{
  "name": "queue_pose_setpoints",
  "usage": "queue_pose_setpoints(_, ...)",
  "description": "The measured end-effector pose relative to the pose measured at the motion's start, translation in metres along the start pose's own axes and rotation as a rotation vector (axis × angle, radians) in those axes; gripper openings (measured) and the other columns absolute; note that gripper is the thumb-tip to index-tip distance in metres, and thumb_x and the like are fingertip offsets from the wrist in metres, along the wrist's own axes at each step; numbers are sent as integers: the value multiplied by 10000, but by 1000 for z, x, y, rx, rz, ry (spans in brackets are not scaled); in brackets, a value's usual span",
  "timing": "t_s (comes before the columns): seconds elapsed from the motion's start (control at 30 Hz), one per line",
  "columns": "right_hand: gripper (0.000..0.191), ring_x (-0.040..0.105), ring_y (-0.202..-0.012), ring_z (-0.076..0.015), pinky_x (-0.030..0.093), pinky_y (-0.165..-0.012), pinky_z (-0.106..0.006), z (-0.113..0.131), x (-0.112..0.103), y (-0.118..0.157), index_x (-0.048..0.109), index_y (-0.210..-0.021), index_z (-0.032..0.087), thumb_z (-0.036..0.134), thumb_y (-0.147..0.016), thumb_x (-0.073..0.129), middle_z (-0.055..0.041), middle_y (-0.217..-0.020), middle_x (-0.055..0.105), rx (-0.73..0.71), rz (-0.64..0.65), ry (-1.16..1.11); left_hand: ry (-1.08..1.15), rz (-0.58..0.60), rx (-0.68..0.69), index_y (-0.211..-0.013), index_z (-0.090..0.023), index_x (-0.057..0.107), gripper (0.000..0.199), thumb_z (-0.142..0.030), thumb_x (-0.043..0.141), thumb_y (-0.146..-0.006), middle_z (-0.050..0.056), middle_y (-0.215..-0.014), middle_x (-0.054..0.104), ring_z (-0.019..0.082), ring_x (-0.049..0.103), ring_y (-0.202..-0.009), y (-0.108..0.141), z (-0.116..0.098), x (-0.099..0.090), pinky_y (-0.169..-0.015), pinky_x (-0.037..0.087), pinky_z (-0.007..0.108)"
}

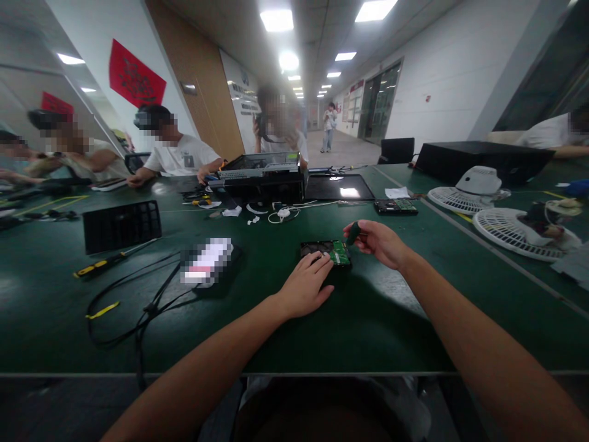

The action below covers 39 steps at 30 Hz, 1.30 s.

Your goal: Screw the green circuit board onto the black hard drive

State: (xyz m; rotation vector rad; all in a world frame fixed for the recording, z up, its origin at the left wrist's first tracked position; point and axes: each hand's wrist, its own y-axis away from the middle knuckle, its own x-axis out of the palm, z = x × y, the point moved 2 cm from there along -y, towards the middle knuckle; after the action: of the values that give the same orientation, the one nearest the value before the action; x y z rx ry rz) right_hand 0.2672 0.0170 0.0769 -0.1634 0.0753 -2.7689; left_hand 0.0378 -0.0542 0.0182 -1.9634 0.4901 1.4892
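Note:
A hard drive point(341, 252) lies on the green table in front of me, its green circuit board and dark metal parts facing up. Stretched fingers of my left hand point(307, 281) rest flat on its near side, with the thumb apart on the table side. At the drive's right end, my right hand point(378, 243) is closed around the dark green handle of a screwdriver point(353, 233). The handle tilts down toward the board. Its tip is too small to make out, so I cannot tell whether it touches the drive.
Left of me are a phone point(207, 261), a black cable point(151, 310), a yellow-black screwdriver point(99, 264) and a black panel point(122, 226). Beyond stand an opened computer case point(264, 184) and another drive point(396, 207). White fan parts point(506, 230) lie right. Several people sit around the table.

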Motion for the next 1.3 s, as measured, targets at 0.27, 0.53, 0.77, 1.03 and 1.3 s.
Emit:
queue_pose_setpoints(0.27,348,483,-635,-139,289,-496,-278,-5,-5,-5,754,-957,171,501,-854,714,-100,-958,750,-35,-65,24,-18,8,6,-1588,-134,439,632,-434,538,-1041,146,-1673,436,339,298,-1600,1,0,0,-1321,255,521)
queue_pose_setpoints(0.53,261,461,-591,-136,235,-475,-282,-6,-5,-5,690,-886,202,460,-846,683,-107,-1001,777,-58,-83,-5,-12,11,-7,-1602,-141,427,641,-454,525,-1052,148,-1679,429,336,289,-1606,1,0,1,-1320,252,534)
queue_pose_setpoints(0.77,223,438,-563,-126,226,-485,-282,-1,-6,-1,673,-974,209,385,-854,605,-101,-1035,784,-87,-22,-11,-14,13,-5,-1605,-138,426,642,-464,512,-1059,142,-1678,432,340,298,-1601,1,0,0,-1317,256,535)
queue_pose_setpoints(1.03,300,434,-567,-122,232,-479,-275,-3,-7,-2,730,-998,186,440,-903,604,-78,-921,736,-53,-25,-6,-21,-3,12,-1600,-145,427,634,-463,511,-1058,141,-1671,440,338,305,-1597,1,2,3,-1311,269,538)
queue_pose_setpoints(1.3,427,439,-581,-132,232,-474,-287,-4,-4,-4,735,-1027,185,570,-952,566,-92,-956,731,-14,-46,-73,-27,13,5,-1592,-119,439,640,-455,517,-1053,154,-1670,440,343,302,-1597,1,2,1,-1315,265,529)
